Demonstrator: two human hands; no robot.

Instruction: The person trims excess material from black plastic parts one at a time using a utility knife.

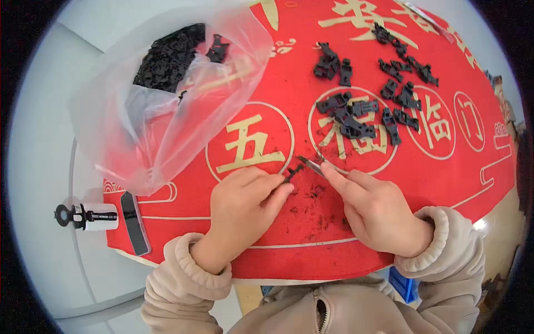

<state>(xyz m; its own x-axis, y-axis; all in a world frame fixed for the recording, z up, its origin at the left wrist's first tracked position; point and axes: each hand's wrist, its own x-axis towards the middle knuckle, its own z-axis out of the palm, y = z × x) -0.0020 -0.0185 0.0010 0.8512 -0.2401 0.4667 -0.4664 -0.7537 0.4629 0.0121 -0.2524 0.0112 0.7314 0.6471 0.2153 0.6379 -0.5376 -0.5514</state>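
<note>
Between thumb and fingers, my left hand (247, 209) pinches a small black plastic part (293, 173), most of it hidden by the fingertips. My right hand (374, 209) is closed around a slim metal blade (311, 165), its index finger stretched along the top. The blade's tip lies close to the black part; whether they touch I cannot tell. Black crumbs and shavings (312, 195) are scattered on the red mat (311, 261) between my hands. Beyond my right hand lies a loose group of black plastic parts (356, 128).
A clear plastic bag (222, 106) at the back left holds a heap of black parts (169, 58). More black parts (406, 67) lie at the back right. A phone (135, 222) rests at the left edge, beside a white cup-like container (101, 216) with a black strap.
</note>
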